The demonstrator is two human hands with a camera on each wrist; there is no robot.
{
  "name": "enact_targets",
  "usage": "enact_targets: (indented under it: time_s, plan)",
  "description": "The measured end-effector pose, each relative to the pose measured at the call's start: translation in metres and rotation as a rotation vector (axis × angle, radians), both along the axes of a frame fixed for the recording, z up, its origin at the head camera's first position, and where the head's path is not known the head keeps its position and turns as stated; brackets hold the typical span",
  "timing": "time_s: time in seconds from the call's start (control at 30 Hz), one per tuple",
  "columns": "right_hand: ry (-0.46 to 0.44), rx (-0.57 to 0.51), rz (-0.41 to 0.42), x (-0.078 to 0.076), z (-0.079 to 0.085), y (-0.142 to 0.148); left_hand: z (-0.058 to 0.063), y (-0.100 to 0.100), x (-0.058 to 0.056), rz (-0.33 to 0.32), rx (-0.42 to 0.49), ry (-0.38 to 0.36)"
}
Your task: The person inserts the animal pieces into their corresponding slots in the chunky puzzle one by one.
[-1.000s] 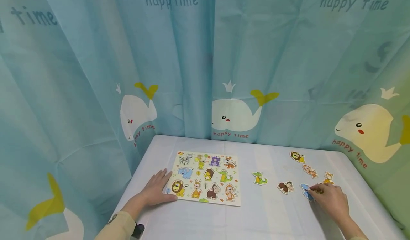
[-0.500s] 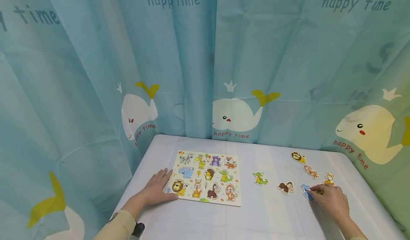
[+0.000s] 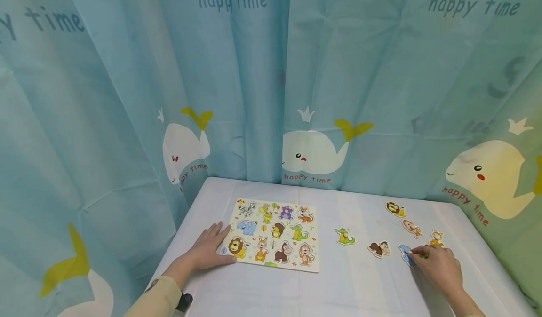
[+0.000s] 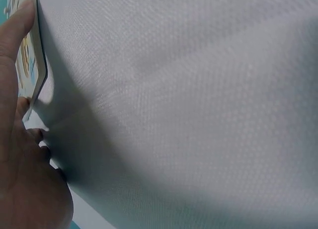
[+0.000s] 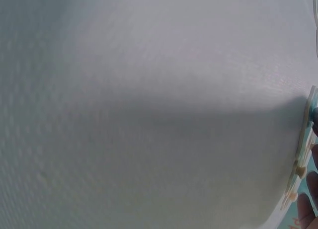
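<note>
Cream left sleeve, small dark mark near its cuff, rounded black piece beside it.

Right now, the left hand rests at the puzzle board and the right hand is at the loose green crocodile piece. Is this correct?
Not the piece: in the head view, the right hand is at the blue piece. The left hand does rest at the puzzle board.

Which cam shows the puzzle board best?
Head: it shows the puzzle board nearly whole, picture side up. Left wrist catches only a strip of edge and face at upper left, partly behind the left hand. Right wrist: none of it visible.
</note>
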State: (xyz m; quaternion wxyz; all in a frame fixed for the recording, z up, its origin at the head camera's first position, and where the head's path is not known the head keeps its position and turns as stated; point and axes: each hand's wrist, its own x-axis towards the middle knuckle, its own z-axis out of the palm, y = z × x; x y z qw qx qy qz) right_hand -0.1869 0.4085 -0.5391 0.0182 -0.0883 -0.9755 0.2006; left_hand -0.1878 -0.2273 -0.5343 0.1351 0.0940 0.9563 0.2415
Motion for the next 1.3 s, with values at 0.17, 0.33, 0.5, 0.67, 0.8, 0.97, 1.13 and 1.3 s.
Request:
enact_targets:
  time_s: [0.17,0.33,0.5,0.67,0.8,0.97,1.13,1.3]
  plan:
    - [0.004,0.002,0.004,-0.0001,-0.0013,0.0007,-0.0011,0.0005,-0.0003,0.002,-0.011,0.0]
    - [0.018,0.008,0.01,-0.0004,-0.0013,-0.0002,-0.0031,-0.0002,-0.0011,0.006,-0.017,-0.004]
    - [0.042,0.019,0.015,0.0,-0.0015,-0.0006,-0.0041,-0.0007,-0.0021,0.003,-0.019,0.003]
    - [0.056,0.025,0.015,0.001,-0.002,-0.0005,-0.0037,-0.0007,-0.0016,-0.003,-0.021,0.009]
    - [0.062,0.029,0.016,0.0017,-0.0025,-0.0006,-0.0035,-0.0002,-0.0012,-0.002,-0.02,0.014]
    - [0.067,0.036,0.017,0.0024,-0.0024,-0.0014,-0.0044,0.0,-0.0014,-0.003,-0.019,0.017]
    - [0.063,0.042,0.022,0.0026,-0.0021,-0.0019,-0.0051,0.0001,-0.0019,-0.004,-0.017,0.022]
    - [0.056,0.037,0.031,0.0029,-0.0006,-0.0025,-0.0046,0.0003,-0.0021,-0.006,-0.021,0.022]
